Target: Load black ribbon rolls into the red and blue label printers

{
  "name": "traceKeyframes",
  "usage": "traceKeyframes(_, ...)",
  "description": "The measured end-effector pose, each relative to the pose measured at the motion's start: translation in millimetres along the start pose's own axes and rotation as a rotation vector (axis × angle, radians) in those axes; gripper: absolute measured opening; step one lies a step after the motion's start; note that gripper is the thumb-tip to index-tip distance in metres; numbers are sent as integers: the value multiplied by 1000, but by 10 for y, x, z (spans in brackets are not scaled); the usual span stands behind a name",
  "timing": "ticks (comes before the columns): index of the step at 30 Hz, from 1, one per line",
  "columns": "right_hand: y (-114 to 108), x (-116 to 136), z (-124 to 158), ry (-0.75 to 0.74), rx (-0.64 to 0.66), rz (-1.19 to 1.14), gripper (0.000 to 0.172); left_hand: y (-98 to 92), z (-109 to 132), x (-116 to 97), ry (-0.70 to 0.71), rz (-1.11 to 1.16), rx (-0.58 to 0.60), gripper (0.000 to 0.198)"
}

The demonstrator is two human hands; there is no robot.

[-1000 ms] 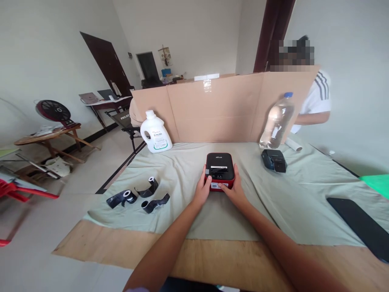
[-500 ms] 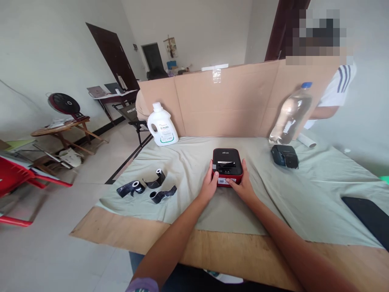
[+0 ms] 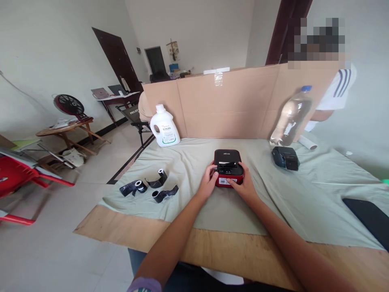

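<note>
Seemingly for steadiness, my left hand (image 3: 208,179) and right hand (image 3: 246,183) clasp the red-and-black device (image 3: 227,156) from opposite sides; dark rolls (image 3: 140,188) lie left.

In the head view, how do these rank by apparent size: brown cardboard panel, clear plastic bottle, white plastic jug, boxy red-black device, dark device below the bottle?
1. Cardboard panel
2. Clear bottle
3. White jug and red-black device: too alike to rank; the latter is nearer the camera
4. Dark device
</note>
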State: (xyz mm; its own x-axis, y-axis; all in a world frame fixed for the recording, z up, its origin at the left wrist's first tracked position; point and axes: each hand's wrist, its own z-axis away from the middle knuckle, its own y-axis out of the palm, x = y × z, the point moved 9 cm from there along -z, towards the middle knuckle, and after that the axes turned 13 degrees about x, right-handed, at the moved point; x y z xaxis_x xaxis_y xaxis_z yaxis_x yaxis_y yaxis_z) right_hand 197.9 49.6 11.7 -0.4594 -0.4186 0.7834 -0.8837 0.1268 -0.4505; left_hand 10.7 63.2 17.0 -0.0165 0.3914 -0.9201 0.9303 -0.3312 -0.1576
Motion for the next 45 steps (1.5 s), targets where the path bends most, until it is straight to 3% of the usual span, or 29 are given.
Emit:
traceKeyframes(14, -47, 53, -24, -35, 25, 34, 82, -80, -85, 143, 4, -96, -26, 34)
traceKeyframes(32, -16, -6, 6, 32, 54, 1, 108, -113, -25, -97, 125, -188, -70, 35)
traceKeyframes(35, -25, 7, 17, 41, 71, -52, 100, -119, 0, -181, 151, -267, -75, 34)
traceKeyframes(40, -210, 90, -66, 11, 26, -64, 59, -127, 29, -253, 166, -309, -78, 36)
traceKeyframes(43, -352, 106, -277, 33, 3, -53, 51, -131, 30, -247, 165, -294, -81, 37)
traceKeyframes(45, -370, 116, -489, 53, 61, -32, 48, -131, 29, -243, 165, -292, -81, 37)
